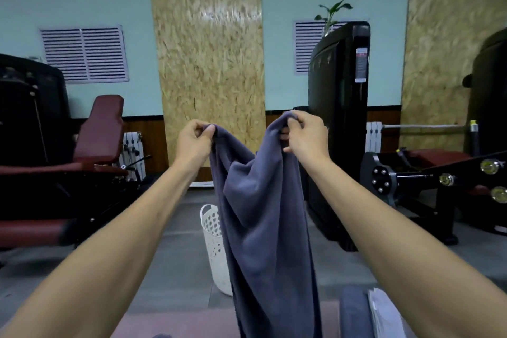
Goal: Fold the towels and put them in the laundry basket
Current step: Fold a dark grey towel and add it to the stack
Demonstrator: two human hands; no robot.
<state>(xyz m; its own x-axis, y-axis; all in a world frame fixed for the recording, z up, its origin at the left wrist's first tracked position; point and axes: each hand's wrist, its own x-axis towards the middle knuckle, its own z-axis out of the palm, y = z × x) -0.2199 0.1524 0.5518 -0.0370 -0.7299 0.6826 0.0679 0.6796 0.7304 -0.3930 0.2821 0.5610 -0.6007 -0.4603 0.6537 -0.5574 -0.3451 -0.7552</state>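
Towel (pixel 263 214) hangs (pinched) from both hands.

The room is dim and evenly lit, with a cool blue-grey cast and no visible lamp. A faint sheen sits on the chipboard panel (pixel 208 44) above the hands. Shadows are soft; the machine (pixel 338 129) beyond the right hand (pixel 306 133) goes nearly black. The wide lens bows the walls outward at the edges. Everything looks slightly soft, most below the forearms.
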